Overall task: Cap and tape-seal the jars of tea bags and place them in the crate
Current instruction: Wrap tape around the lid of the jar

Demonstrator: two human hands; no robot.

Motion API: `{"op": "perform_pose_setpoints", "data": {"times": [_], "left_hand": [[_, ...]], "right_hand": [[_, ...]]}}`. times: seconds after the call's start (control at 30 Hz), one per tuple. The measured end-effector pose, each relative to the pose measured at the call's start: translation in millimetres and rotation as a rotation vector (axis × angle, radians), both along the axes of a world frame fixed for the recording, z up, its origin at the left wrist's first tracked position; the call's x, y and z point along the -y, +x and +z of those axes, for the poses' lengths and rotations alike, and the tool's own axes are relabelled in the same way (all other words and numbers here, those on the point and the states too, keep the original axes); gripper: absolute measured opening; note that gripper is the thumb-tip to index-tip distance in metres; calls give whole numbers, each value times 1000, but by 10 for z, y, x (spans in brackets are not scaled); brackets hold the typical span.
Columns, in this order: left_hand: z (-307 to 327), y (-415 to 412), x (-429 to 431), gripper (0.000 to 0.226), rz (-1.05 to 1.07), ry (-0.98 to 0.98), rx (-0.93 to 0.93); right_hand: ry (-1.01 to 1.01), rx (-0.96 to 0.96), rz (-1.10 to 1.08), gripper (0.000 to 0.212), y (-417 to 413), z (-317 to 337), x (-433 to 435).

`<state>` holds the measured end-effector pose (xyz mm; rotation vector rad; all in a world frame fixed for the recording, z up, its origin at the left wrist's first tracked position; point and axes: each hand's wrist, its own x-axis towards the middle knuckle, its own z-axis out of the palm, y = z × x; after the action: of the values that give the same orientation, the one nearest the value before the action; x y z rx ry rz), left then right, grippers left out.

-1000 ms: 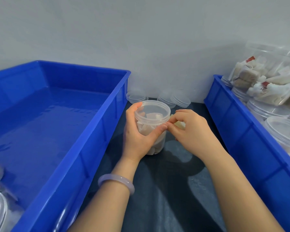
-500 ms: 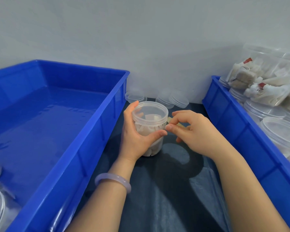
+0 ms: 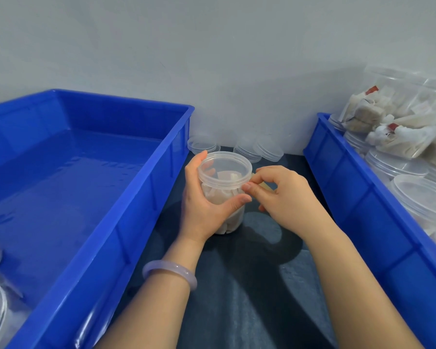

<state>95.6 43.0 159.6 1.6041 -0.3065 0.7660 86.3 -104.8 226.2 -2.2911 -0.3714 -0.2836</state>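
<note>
Left hand grips jar; right hand pinches tape.

Plain pale grey wall, unmarked, meets a dark blue-black tabletop at the back. Soft even light; faint pale sheen and blurred shadows on the tabletop.

Lilac bangle; dark tabletop; grey wall behind.
</note>
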Motion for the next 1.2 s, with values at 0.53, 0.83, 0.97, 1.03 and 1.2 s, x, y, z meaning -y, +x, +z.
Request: {"op": "perform_pose_setpoints", "data": {"times": [0.53,0.83,0.97,1.03,1.2], "left_hand": [[66,-15,-92,79,-62,-111,-65],[102,-11,-111,74,-178,-179,-94],[121,-28,-109,71,-212,-212,-112],[123,-31,-111,69,-224,-214,-120],[126,-36,-100,68,-290,-214,-145]], "right_hand": [[-77,-196,80,18,-93,192,174],[-77,-108,3,21,-119,275,195],[-61,-102,-32,28,-96,266,187],[-43,-136,-32,35,-96,264,193],[-20,-143,-43,47,-92,253,199]]}}
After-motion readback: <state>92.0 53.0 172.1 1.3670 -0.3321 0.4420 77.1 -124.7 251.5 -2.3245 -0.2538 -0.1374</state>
